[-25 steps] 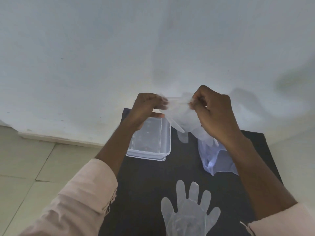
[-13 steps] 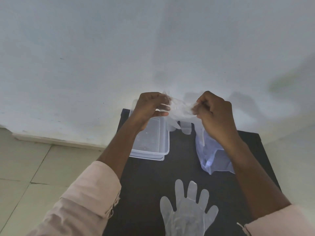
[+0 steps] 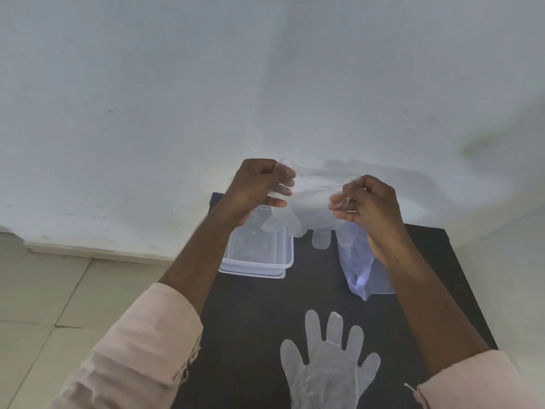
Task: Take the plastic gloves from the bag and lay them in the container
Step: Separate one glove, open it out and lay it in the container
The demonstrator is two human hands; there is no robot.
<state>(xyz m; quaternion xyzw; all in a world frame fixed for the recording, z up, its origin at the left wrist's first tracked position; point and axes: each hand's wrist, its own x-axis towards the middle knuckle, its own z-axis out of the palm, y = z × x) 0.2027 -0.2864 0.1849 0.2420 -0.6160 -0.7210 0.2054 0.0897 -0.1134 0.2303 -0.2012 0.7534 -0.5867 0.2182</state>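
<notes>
Left hand [image 3: 259, 188] and right hand [image 3: 364, 202] now drawn wider apart than a moment ago, each pinched shut on an edge of the held glove [image 3: 306, 208], spreading it open, fingers dangling over the container's right edge. Container [image 3: 256, 262] below, apparently empty. Bag [image 3: 358, 267] right of it. Second glove [image 3: 327, 367] flat on the near surface [image 3: 250, 320]. Likely next: lowering into the container.

Left grip [image 3: 259, 188], right grip [image 3: 367, 203] pinched, raised
</notes>
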